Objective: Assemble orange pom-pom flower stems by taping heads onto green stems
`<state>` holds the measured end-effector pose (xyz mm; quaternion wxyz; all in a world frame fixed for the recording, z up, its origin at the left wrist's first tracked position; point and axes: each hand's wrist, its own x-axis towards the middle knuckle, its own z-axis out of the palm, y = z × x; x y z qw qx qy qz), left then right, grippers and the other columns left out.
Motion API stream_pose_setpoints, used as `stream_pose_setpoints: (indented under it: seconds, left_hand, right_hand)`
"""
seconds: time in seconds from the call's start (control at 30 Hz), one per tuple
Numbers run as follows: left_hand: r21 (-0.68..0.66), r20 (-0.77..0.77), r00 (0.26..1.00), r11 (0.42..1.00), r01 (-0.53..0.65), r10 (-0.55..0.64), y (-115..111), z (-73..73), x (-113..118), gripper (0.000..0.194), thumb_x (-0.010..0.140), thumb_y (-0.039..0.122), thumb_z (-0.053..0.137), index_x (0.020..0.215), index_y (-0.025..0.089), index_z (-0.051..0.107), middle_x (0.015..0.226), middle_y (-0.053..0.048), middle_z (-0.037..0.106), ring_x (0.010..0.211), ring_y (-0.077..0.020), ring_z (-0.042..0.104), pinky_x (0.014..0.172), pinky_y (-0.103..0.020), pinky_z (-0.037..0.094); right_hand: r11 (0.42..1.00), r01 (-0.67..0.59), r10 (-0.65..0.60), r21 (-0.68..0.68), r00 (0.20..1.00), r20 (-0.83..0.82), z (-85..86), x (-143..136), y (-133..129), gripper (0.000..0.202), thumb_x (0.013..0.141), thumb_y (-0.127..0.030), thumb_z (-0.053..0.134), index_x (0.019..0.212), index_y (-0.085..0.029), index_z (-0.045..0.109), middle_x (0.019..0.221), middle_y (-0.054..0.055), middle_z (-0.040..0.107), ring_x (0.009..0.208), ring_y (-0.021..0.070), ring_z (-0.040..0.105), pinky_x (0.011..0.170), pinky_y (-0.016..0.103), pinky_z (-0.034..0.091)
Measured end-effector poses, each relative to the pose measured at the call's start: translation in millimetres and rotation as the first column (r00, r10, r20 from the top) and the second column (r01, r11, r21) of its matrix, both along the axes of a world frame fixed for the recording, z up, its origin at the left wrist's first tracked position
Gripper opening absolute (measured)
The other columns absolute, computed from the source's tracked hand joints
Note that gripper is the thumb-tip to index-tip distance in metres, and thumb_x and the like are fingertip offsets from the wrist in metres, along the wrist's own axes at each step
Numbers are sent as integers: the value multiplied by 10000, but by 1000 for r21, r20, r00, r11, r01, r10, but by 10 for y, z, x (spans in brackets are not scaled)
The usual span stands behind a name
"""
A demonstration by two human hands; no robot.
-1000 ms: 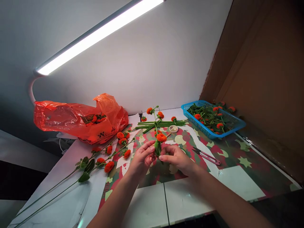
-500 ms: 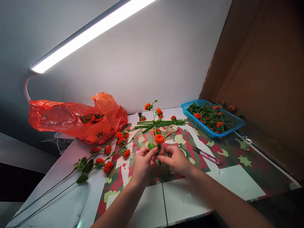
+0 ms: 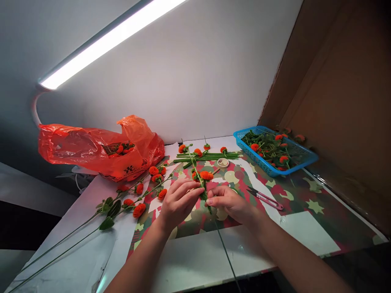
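Between my hands is an artificial flower stem (image 3: 226,248) with orange pumpkin-like blooms and green leaves. Its thin lower stalk runs down toward the near table edge, and its top leans away from me. My left hand (image 3: 182,199) closes its fingertips on the stem just below an orange bloom (image 3: 206,175). Slightly lower, my right hand (image 3: 229,202) pinches thumb and forefinger at the same stem near a leaf. What exactly lies between the right fingertips is too small to make out. A roll of tape (image 3: 222,163) lies behind the bloom, beside a wooden stick.
Two flower stems (image 3: 70,250) lie at left, near an orange plastic bag (image 3: 143,142) holding more blooms. Several green stems (image 3: 214,156) lie at the back. Pink-handled thread snips (image 3: 269,201) rest at right. A blue basket (image 3: 275,174) holds leaves and flowers.
The stem has tilted, so its long lower stalk now shows below my hands. My left hand has turned palm-down over the stem; a green leaf seen at its fingertips is covered.
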<state>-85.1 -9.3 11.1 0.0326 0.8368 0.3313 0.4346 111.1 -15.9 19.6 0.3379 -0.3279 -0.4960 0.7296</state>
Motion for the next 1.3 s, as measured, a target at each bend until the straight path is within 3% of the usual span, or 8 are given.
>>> stream_pose_setpoints:
  seconds: [0.13, 0.37, 0.63, 0.8, 0.9, 0.97, 1.07, 1.3]
  left_hand:
    - [104, -195, 980, 993, 59, -38, 37, 64, -52, 231, 802, 136, 555, 965, 266, 655, 841, -49, 685, 816, -199, 589, 794, -364, 456]
    - [-149, -328, 934, 984, 96, -140, 5, 234, -26, 210, 874, 179, 437, 980, 238, 608, 859, -55, 640, 747, -172, 554, 687, -298, 419]
    - [-67, -523, 847, 996, 65, -91, 66, 287, -27, 194, 879, 237, 445, 828, 255, 631, 684, -29, 588, 624, -161, 480, 622, -294, 344]
    - [-136, -173, 983, 987, -81, 56, -2, 233, 74, 39, 793, 271, 592, 801, 259, 629, 752, -27, 630, 748, -196, 541, 754, -337, 393]
    - [-469, 326, 878, 867, -171, 350, -205, 78, 278, 230, 713, 328, 684, 898, 221, 599, 868, -52, 622, 781, -204, 568, 707, -327, 444]
    - [-749, 426, 839, 652, 117, 339, -352, -26, 444, 254, 715, 387, 674, 852, 190, 591, 777, -40, 611, 646, -165, 569, 575, -276, 449]
    - [-838, 521, 785, 376, 395, 335, -478, -105, 667, 305, 768, 456, 597, 887, 177, 563, 690, -13, 594, 530, -125, 549, 473, -233, 429]
    - [-790, 474, 770, 593, 156, 428, -355, -46, 769, 252, 768, 428, 611, 833, 198, 531, 644, 28, 556, 420, -78, 475, 369, -184, 340]
  right_hand:
    - [994, 51, -59, 93, 995, 85, 68, -6, -12, 189, 670, -315, 656, 606, -157, 573, 545, -49, 426, 523, 74, 335, 506, 224, 255]
    - [958, 93, -176, 271, 937, 302, 107, 6, -11, 144, 681, -291, 640, 671, -152, 603, 639, -11, 521, 605, 107, 427, 564, 230, 328]
    - [945, 32, -160, 326, 914, 374, 56, 15, -22, 161, 738, -314, 597, 701, -160, 629, 622, -5, 524, 592, 119, 441, 539, 232, 335]
    - [934, 72, -216, 349, 894, 392, 76, 5, -7, 177, 748, -312, 581, 663, -162, 620, 593, -12, 492, 578, 115, 425, 539, 234, 333]
    - [902, 238, -354, 359, 885, 303, 57, -7, 23, 202, 744, -334, 580, 646, -159, 597, 595, -16, 483, 565, 109, 421, 555, 242, 346]
    - [858, 350, -452, 376, 862, 229, 31, -16, 39, 207, 745, -342, 579, 649, -159, 577, 607, -16, 488, 562, 106, 418, 558, 242, 351]
    - [822, 430, -520, 373, 834, 185, -4, -31, 47, 215, 753, -352, 576, 657, -161, 556, 594, -20, 481, 528, 99, 388, 523, 238, 336]
    - [804, 461, -548, 375, 819, 167, -14, -61, 34, 218, 749, -353, 581, 656, -156, 572, 625, 9, 539, 575, 123, 459, 557, 251, 376]
